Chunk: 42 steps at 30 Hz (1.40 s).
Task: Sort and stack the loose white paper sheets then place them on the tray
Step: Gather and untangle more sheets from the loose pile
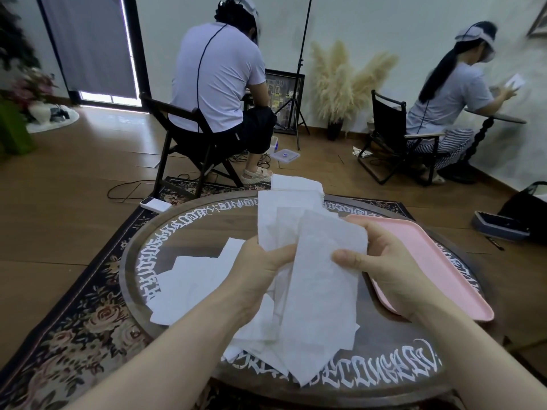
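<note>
Head camera looks down on a round dark table (189,229) ringed with white lettering, where both hands work above its middle. The left hand (260,267) grips a bunch of white paper sheets (284,220) that fan upward, its fingers curled round their lower part, probably to keep the gathered sheets together while more are added. The right hand (381,261) pinches one long sheet (319,291) near its top edge, thumb in front; the sheet hangs down, held against the bunch, seemingly to line it up. More loose sheets (189,285) lie overlapping on the table to the left and under the hands, still unsorted. The pink tray (444,261) rests on the table's right side, just beside the right hand and bare where visible, handy for receiving the finished stack.

How many sheets the left hand holds cannot be told, since they overlap. The right forearm covers the tray's near edge, and the hanging sheet hides the papers under it. The right fingers behind the sheet are out of sight.
</note>
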Motion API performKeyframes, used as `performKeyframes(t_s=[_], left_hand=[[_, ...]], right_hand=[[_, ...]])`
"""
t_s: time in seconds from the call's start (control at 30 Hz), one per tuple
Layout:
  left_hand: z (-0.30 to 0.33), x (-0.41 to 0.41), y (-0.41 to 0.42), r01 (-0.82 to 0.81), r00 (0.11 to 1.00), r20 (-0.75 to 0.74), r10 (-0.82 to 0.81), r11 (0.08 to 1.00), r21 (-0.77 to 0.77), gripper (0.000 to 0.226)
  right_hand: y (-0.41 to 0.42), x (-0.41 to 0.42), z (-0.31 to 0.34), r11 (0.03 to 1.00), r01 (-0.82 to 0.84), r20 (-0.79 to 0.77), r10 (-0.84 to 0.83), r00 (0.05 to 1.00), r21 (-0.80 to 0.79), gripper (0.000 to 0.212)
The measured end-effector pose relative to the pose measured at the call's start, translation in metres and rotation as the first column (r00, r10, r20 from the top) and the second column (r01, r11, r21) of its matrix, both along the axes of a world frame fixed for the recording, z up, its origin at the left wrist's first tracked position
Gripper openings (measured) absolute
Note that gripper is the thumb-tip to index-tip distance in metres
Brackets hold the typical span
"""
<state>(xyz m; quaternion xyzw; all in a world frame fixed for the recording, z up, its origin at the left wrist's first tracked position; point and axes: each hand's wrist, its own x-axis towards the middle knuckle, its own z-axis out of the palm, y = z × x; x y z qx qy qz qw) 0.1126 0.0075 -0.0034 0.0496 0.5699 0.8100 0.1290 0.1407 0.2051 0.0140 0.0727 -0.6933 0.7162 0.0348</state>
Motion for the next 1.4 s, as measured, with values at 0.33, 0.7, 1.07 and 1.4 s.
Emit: performKeyframes(t_s=[0.33, 0.7, 1.07, 1.4], left_hand=[[-0.002, 0.001, 0.002, -0.177, 0.984, 0.007, 0.177, 0.982, 0.065, 0.025], [-0.004, 0.003, 0.007, -0.207, 0.978, 0.016, 0.207, 0.976, 0.067, 0.025], [-0.004, 0.006, 0.010, -0.187, 0.982, -0.002, 0.188, 0.979, 0.086, 0.048], [-0.003, 0.007, 0.011, -0.169, 0.986, -0.003, 0.170, 0.982, 0.090, 0.057]], right_hand=[[-0.017, 0.015, -0.003, 0.953, 0.227, 0.079, -0.215, 0.973, -0.200, 0.020], [-0.008, 0.005, -0.001, 0.982, 0.187, 0.039, -0.186, 0.982, -0.016, 0.037], [-0.020, 0.004, -0.002, 0.977, 0.211, 0.031, -0.210, 0.977, -0.016, 0.040], [-0.023, 0.004, -0.002, 0.979, 0.204, -0.019, -0.204, 0.979, -0.011, 0.036]])
